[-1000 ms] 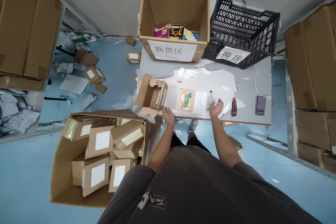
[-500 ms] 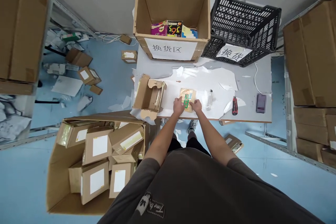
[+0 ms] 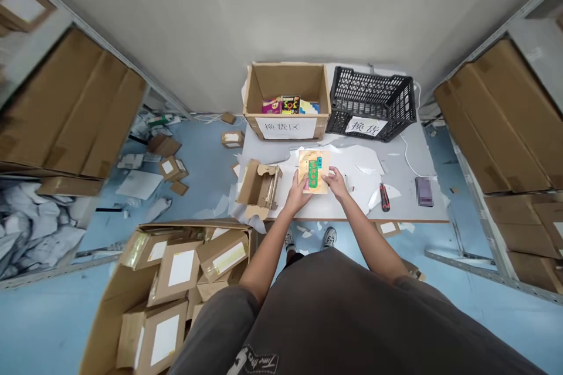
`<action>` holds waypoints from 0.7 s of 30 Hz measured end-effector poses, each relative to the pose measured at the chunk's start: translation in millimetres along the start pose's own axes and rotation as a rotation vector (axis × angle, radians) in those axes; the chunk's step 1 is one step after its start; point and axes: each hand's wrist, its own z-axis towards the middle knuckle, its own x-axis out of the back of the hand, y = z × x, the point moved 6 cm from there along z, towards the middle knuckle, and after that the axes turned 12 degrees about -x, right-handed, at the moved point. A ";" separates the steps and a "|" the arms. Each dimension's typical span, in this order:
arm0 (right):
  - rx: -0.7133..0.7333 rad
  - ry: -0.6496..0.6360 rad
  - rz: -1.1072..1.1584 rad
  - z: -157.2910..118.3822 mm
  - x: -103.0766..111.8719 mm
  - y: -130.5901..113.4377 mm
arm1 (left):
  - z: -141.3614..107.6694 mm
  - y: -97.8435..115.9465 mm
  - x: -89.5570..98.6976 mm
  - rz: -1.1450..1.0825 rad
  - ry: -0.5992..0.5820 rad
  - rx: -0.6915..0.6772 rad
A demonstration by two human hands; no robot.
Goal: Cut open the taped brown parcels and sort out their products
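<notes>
My left hand (image 3: 298, 193) and my right hand (image 3: 336, 183) hold a tan book (image 3: 324, 187) by its two sides, raised over the front of the table. A green panel and a small blue patch mark its cover. The left thumb lies on the lower left of the cover; the right fingers pinch the right edge. An opened cardboard carton (image 3: 257, 187) sits to the left of my left hand. To the right of my right hand lies a red and black box cutter (image 3: 385, 197).
At the table's back stand a labelled cardboard box (image 3: 285, 128) with colourful packs inside and a black plastic crate (image 3: 373, 94). A phone-like object (image 3: 424, 191) lies at the right. Lower left, a large carton (image 3: 108, 310) holds several parcels. Loaded shelves flank both sides.
Both hands have lifted the book from near the tabletop, and its cover now faces me more fully. My view has tilted up, showing more wall.
</notes>
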 end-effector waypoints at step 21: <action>1.085 0.067 -0.615 -146.5 -42.0 -175.3 | 21.5 168.8 90.0 0.503 0.288 -0.481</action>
